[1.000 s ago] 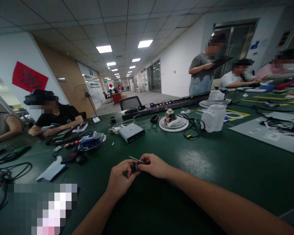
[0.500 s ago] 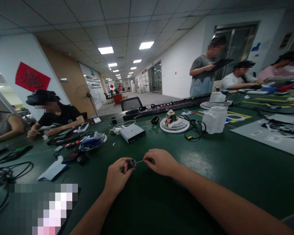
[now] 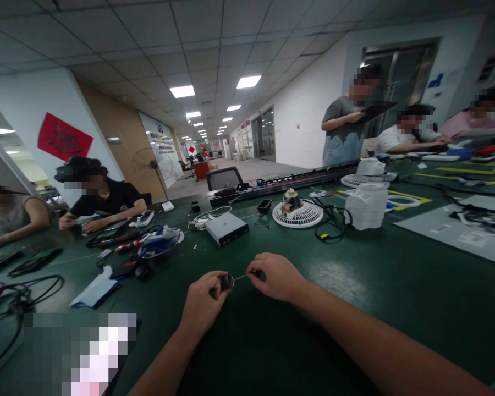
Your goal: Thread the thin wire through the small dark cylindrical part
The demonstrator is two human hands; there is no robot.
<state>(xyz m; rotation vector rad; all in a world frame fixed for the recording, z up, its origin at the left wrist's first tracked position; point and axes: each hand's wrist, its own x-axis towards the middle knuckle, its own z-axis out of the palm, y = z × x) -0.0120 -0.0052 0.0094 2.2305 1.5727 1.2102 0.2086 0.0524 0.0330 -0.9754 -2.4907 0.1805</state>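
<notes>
A wide dark green work table (image 3: 396, 286) carries a white round fan grille (image 3: 297, 213) and a grey flat box (image 3: 226, 227) beyond the hands. Low over the near table, the left hand (image 3: 202, 305) pinches a small dark cylindrical part (image 3: 226, 281); the right hand (image 3: 274, 276) pinches a thin metal pin (image 3: 241, 276) touching it.

Ceiling panels (image 3: 182, 91) light the room evenly, leaving dull glare on the table (image 3: 334, 272) beneath; edges bend.
</notes>
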